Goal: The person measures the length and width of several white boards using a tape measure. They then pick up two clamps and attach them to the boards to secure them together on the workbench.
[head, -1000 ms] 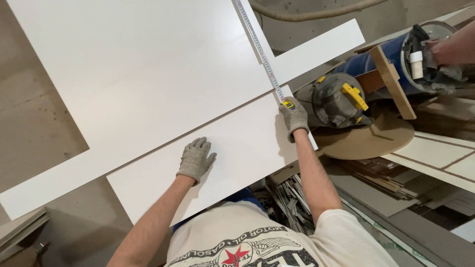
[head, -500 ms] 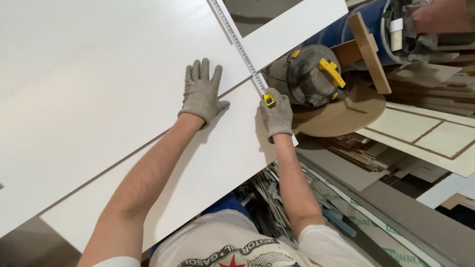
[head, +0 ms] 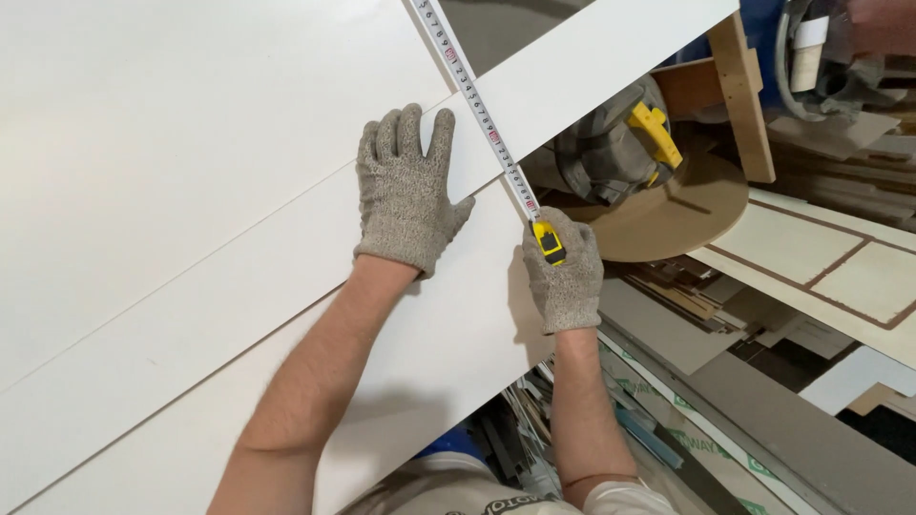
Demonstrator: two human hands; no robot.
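Fingers of your left hand (head: 408,195) now lie flat and slightly spread on the white panel (head: 191,315) at centre frame, having slid up beside the tape measure (head: 482,114); your right hand (head: 563,272) stays clamped on its yellow case, so the measurement is steadied.

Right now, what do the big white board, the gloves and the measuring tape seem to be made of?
White board: probably laminated or painted sheet wood; smooth, matte, thin straight edges. Left hand and right hand wear grey speckled knit gloves, seemingly cut-resistant fabric. Measuring tape: thin flat blade, likely coated steel, running into a yellow case.
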